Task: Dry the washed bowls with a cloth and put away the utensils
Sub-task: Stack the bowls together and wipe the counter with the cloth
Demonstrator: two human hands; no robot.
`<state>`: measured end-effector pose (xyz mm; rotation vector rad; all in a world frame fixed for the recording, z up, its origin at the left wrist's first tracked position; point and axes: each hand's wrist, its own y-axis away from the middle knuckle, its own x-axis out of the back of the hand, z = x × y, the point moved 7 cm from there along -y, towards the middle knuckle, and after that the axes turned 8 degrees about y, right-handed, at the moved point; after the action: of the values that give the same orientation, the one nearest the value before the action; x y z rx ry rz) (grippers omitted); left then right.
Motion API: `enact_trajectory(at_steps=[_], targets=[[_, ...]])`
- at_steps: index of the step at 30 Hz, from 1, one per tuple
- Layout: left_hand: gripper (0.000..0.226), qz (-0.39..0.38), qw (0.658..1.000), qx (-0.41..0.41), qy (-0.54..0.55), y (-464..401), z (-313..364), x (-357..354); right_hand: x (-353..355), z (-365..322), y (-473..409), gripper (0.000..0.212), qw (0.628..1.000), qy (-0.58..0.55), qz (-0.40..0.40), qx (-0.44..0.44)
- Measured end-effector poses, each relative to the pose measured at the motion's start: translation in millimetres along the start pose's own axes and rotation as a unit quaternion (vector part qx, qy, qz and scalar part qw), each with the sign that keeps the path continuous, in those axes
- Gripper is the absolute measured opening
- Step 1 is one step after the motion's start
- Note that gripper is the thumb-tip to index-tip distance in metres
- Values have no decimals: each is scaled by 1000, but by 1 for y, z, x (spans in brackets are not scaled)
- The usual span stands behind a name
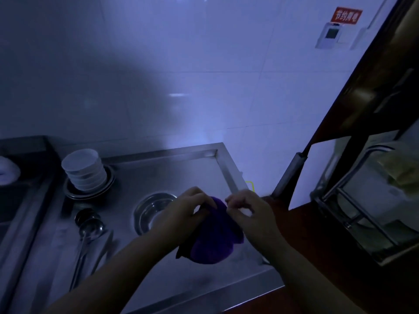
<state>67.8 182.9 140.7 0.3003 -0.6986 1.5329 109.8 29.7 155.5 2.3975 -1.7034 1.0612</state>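
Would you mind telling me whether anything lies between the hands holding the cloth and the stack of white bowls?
Only a steel bowl sits low on the counter roughly between the hands and the white bowls. Both the left hand and right hand hold the cloth above it.

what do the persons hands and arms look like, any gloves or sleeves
Both are bare: the left hand and right hand wear no gloves, and no rings, watch or bracelets show in the dim light. The forearms are uncovered, with no sleeve in view.
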Motion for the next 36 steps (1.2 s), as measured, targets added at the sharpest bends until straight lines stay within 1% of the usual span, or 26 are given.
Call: enact_trajectory(at_steps=[1, 2, 4, 6, 8, 9, 11, 13, 15, 16, 18, 19, 21, 22, 25, 26, 28, 30, 33, 34, 36], targets=[[35, 7, 1000, 2, 5, -8, 5, -4, 7, 5, 4, 16, 999, 35, 6, 40], [38, 13, 1000, 5, 11, -15, 11, -8, 11, 16, 8, 15, 997, 60, 1, 56], [40, 25, 999, 7, 23, -28, 21, -15, 16, 45, 11, 16, 995, 85, -31, 30], [35, 45, 998, 6, 31, -40, 29, -20, 20, 69, 9, 17, 992, 105, -65, 0], [27, 53, 998, 17, 24, -49, 31, -24, 25, 81, 5, 14, 988, 134, -81, 7], [25, 57, 998, 22, 20, -52, 30, -26, 30, 84, 1, 12, 987, 142, -76, 13], [24, 70, 996, 39, 24, -57, 23, -27, 44, 96, -6, 12, 991, 120, -52, -2], [23, 85, 993, 72, 34, -60, 8, -31, 58, 114, -15, 17, 996, 47, -41, -71], [24, 87, 988, 119, 39, -59, -10, -43, 62, 133, -20, 18, 988, -1, -62, -143], [24, 84, 985, 144, 48, -59, -19, -52, 61, 141, -22, 18, 985, 2, -75, -157], [25, 79, 976, 185, 81, -58, -33, -71, 60, 151, -27, 20, 981, 12, -93, -167], [26, 83, 973, 195, 95, -59, -38, -78, 60, 154, -30, 26, 980, 6, -97, -171], [27, 99, 968, 202, 113, -62, -41, -88, 64, 164, -37, 38, 980, 9, -102, -172], [28, 109, 965, 203, 128, -63, -42, -92, 68, 168, -41, 40, 981, 28, -98, -167], [42, 118, 955, 209, 176, -62, -45, -108, 77, 181, -38, 32, 983, 73, -86, -144], [40, 104, 959, 211, 160, -58, -46, -116, 79, 186, -30, 33, 983, 87, -89, -138], [29, 42, 974, 205, 82, -46, -49, -137, 76, 201, -7, 35, 978, 109, -117, -134], [22, -22, 976, 213, 29, -25, -56, -165, 65, 217, 25, 26, 963, 144, -182, -136], [24, -139, 962, 233, -17, 12, -70, -213, 47, 240, 73, 13, 920, 224, -287, -142], [26, -177, 955, 235, -27, 23, -75, -227, 43, 246, 86, 12, 906, 238, -315, -150], [28, -226, 945, 236, -31, 38, -81, -245, 39, 252, 102, 13, 888, 250, -350, -163]])
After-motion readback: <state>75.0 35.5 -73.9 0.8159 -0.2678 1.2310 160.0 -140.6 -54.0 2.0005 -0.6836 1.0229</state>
